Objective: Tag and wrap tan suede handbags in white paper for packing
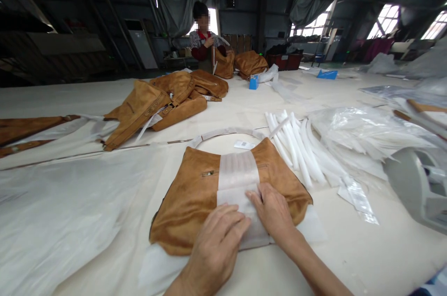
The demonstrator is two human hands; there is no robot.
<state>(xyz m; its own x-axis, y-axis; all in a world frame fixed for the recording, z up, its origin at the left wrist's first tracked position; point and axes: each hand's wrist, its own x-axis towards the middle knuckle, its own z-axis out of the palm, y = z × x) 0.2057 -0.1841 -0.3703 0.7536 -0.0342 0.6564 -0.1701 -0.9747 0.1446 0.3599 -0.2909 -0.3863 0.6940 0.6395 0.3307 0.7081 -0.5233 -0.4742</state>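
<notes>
A tan suede-look handbag [188, 193] lies flat on the table before me, with a small zipped pocket on its face. A white foam sheet [239, 170] is wrapped around its middle, and its handle [228, 132] is covered in white wrapping. My left hand [220, 237] rests on the lower part of the foam, fingers stretched out over it. Higher up on the right, my right hand [272, 209] presses on the same sheet, thumb apart from the bent fingers. Beyond the bag, a white tag [244, 145] lies by the handle.
White foam tubes [293, 147] and clear plastic bags [352, 133] lie to the right, near a grey tape dispenser [415, 189]. Plastic sheeting [66, 221] covers the left. More tan bags [167, 100] are piled further back. Across the table a person [206, 42] handles another bag.
</notes>
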